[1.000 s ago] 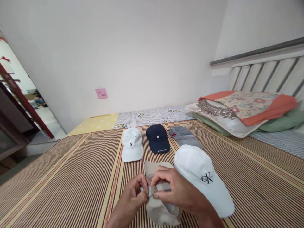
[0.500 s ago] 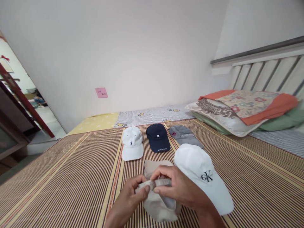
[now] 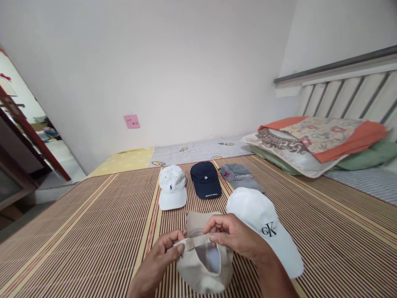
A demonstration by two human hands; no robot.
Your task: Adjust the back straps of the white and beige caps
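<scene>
A beige cap [image 3: 198, 271] lies at the bottom centre, its brim pointing away and its back opening facing up. Its back strap [image 3: 198, 241] runs between my two hands. My left hand [image 3: 164, 252] pinches the strap's left end between thumb and fingers. On the right, my right hand [image 3: 232, 236] grips the strap's other end. Beside my right forearm rests a large white cap [image 3: 260, 223] with black letters. Farther back stand a white cap [image 3: 173, 187], a navy cap [image 3: 206, 180] and a grey cap [image 3: 241, 177] in a row.
A striped mat [image 3: 93, 231] covers the bed. Pillows [image 3: 310, 140] are stacked at the right, by a white radiator [image 3: 350, 95]. A pink note [image 3: 132, 121] is on the wall. At far left, a doorway shows a red-brown door [image 3: 34, 136].
My hands have moved apart along the strap, my left hand leftward and my right hand slightly right. The strap looks longer between them, and the cap's back opening shows wider.
</scene>
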